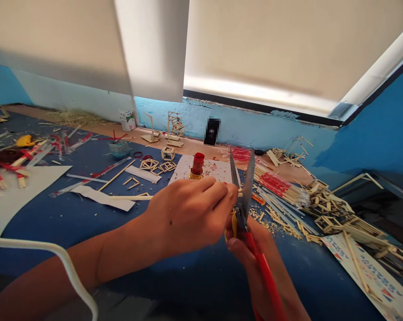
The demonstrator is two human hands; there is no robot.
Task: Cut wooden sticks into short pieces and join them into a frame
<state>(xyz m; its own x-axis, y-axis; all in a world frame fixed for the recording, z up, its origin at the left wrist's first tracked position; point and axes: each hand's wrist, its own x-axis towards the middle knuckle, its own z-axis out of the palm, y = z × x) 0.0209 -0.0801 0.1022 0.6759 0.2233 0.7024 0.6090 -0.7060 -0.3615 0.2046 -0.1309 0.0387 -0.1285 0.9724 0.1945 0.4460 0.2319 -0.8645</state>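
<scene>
My left hand is closed around a thin wooden stick, whose short end pokes out past the fingertips between the scissor blades. A longer length of pale wood shows behind the wrist; it looks like the same stick. My right hand grips a pair of scissors with red handles and some yellow near the fingers. The blades point up and away from me, spread apart around the stick end. Just beyond my left hand stands a small glue bottle with a red cap.
Small stick frames and paper strips lie on the blue table. At right are red-wrapped chopsticks, cut bits and piled stick structures. A phone leans on the wall. A white cable crosses at lower left.
</scene>
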